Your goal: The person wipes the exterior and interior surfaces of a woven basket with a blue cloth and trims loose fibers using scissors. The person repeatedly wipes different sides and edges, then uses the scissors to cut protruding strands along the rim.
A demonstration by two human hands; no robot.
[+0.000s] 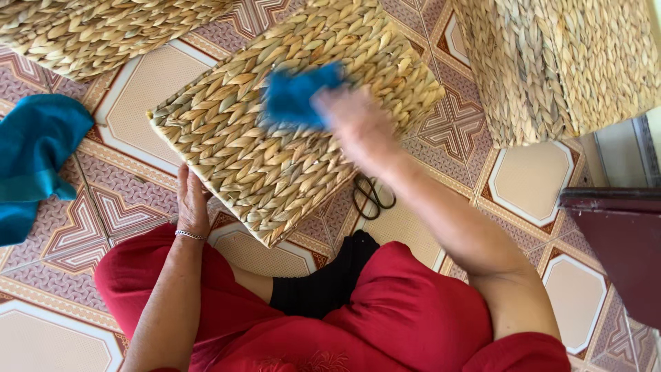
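Seemingly mid-wipe: the right hand [354, 120] (blurred) pinches a blue cloth [295, 96] on the woven basket [275, 145], tilted on the floor; the left hand [193, 203] grips its lower edge.

Your one head camera, high above your lap, straight down, close over the woven basket [289, 124] and tiled floor [530, 179].

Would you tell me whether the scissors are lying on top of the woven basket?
No, the scissors lie on the tiled floor beside the woven basket, under the right forearm.
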